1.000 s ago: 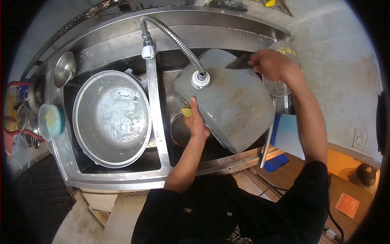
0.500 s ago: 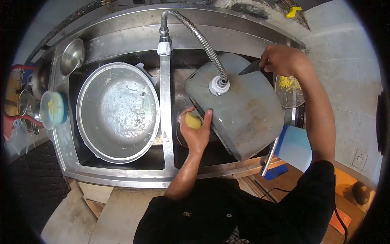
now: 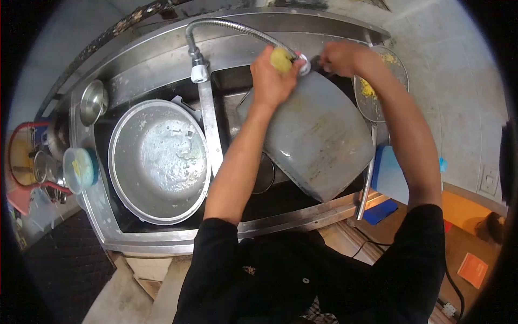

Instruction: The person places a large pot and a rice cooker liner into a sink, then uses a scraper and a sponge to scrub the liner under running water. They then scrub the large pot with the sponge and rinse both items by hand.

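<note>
My left hand (image 3: 273, 78) is closed around a yellow sponge (image 3: 281, 60), its fingers touching the white spray head (image 3: 304, 65) of the flexible tap. Just right of it, my right hand (image 3: 342, 58) grips a knife (image 3: 317, 62), whose dark, blurred blade points toward the spray head. Below both hands a large grey tub (image 3: 318, 135), stained brown and seemingly bottom up, lies tilted across the right sink bowl. Part of a round metal rim (image 3: 267, 174) shows under the tub's left edge.
A big metal pot (image 3: 160, 162) with wet suds fills the left sink bowl. At the right edge lies a strainer (image 3: 406, 81) with yellow scraps. A metal bowl (image 3: 93, 102) and a clear tub (image 3: 79, 170) stand on the left rim; a blue-white container (image 3: 389, 173) is at right.
My left hand, with the sponge, has moved up from the tub's left side to the spray head. The right hand and knife have shifted left and up. The tap hose has swung up and back.
</note>
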{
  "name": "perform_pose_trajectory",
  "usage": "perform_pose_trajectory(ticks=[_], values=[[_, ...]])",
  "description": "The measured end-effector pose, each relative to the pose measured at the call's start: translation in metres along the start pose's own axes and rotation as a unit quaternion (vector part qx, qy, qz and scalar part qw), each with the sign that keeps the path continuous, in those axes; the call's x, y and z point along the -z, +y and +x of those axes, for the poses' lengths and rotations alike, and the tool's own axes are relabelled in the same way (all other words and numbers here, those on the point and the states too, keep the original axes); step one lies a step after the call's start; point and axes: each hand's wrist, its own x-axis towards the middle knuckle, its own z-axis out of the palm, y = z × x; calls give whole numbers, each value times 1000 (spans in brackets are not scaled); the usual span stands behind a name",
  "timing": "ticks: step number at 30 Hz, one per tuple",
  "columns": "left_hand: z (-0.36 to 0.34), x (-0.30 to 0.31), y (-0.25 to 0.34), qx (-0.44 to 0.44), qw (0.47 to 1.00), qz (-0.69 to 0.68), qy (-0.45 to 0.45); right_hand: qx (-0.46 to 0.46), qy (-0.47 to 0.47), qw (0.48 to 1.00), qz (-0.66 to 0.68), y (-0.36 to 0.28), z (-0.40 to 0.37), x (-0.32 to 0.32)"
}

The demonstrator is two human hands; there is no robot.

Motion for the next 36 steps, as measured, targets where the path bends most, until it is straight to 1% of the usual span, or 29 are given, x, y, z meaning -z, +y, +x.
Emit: perform_pose_trajectory(ticks=[1,2,3,4,5,6,7,8,10,11,13,15,16,17,18,19,21,22,24,25,27,28,29,31,32,33,34,35,36], values=[[7,-6,-5,42,998,-33,-20,50,18,999,-8,0,10,-6],[11,-9,-11,40,998,-31,-27,100,38,994,-17,4,16,-11],[17,-8,-10,56,997,-38,-32,99,41,994,-12,3,1,-7],[18,-5,-12,77,995,-43,-36,74,34,997,-6,-4,-32,1],[12,0,-13,81,995,-40,-41,49,25,998,0,-12,-60,5],[7,7,-12,82,994,-31,-66,50,26,998,2,-19,-78,5],[2,13,-11,83,992,-22,-92,7,43,999,-3,-26,-95,4],[-2,18,-10,85,992,-18,-93,-35,59,998,-8,-29,-103,2],[-15,26,-6,137,981,-85,-104,-20,62,998,-3,-30,-68,-12],[-20,33,0,137,982,-84,-103,-6,66,998,-9,-31,-56,-15],[-28,52,13,194,968,-91,-131,-2,82,997,-8,-36,-80,-10],[-37,65,18,195,966,-100,-140,58,117,991,-41,-45,-125,-5],[-40,67,21,188,965,-116,-144,62,118,990,-42,-50,-125,-6],[-41,66,25,177,963,-134,-149,35,100,994,-26,-54,-125,-9],[-43,63,30,197,959,-156,-133,7,83,996,-11,-57,-125,-12],[-44,63,31,193,959,-159,-130,6,85,996,-16,-57,-117,-13],[-47,67,24,157,973,-110,-130,10,39,998,-56,-61,-96,-9],[-49,71,18,157,973,-108,-126,-7,35,998,-51,-66,-109,-2],[-55,76,7,148,976,-136,-86,-4,51,997,-54,-75,-116,-4],[-60,77,3,152,975,-136,-87,-7,63,997,-53,-78,-122,-7],[-59,76,-2,163,979,-96,-79,-3,69,997,-42,-73,-94,-25],[-61,76,0,158,971,-169,-65,7,74,997,-37,-75,-85,-23],[-63,79,0,158,970,-172,-65,5,73,997,-38,-69,-92,-21],[-66,90,5,74,988,-5,-135,25,67,997,-41,-58,-130,-13],[-64,89,11,75,988,-8,-137,3,68,997,-18,-44,-150,-24],[-60,84,19,62,989,34,-128,-20,72,997,3,-29,-172,-34],[-56,78,24,46,989,74,-117,-44,54,997,36,-19,-189,-41],[-54,71,25,41,990,69,-116,-67,37,995,68,-14,-202,-48],[-52,63,24,32,991,37,-126,-72,41,994,64,-13,-215,-59]])
